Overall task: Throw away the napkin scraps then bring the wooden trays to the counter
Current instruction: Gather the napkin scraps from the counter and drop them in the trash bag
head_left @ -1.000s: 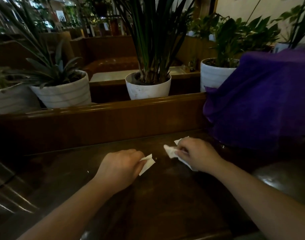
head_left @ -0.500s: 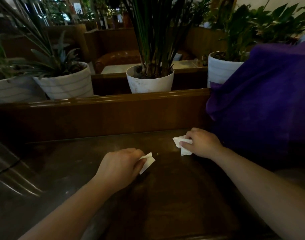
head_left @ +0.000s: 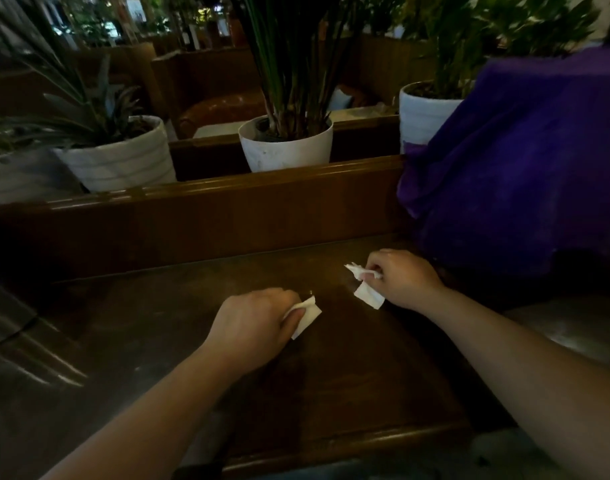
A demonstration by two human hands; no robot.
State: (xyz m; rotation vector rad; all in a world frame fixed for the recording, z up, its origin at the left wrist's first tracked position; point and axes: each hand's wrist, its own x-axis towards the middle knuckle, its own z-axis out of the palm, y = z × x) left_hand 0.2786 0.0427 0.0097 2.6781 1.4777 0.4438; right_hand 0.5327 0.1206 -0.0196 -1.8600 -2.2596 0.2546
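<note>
Left hand: the left hand (head_left: 253,325) rests knuckles-up on the dark wooden table (head_left: 348,393), fingers curled around a white napkin scrap (head_left: 306,315) that sticks out toward the right.
Right hand: the right hand (head_left: 404,280) sits farther back and to the right, pinching a second white napkin scrap (head_left: 367,293); one end pokes out above the fingers, the other hangs down to the tabletop.
Gap between hands: bare tabletop, the two scraps near each other but apart.
Behind the table: a wooden partition rail (head_left: 192,216) runs across the whole back edge, closing it off.
On the ledge beyond: a ribbed white pot (head_left: 123,161) with spiky leaves at the left, a plain white pot (head_left: 286,147) with tall stems in the middle, another white pot (head_left: 425,112) at the right.
Right side: a purple cloth (head_left: 525,161) drapes over something bulky, covers part of the right pot and comes down just behind the right hand.
Left edge: a dark shiny surface (head_left: 16,334), too dim to identify.
Wooden trays: cannot tell where they are.
Far background: more seating and plants, blurred.
</note>
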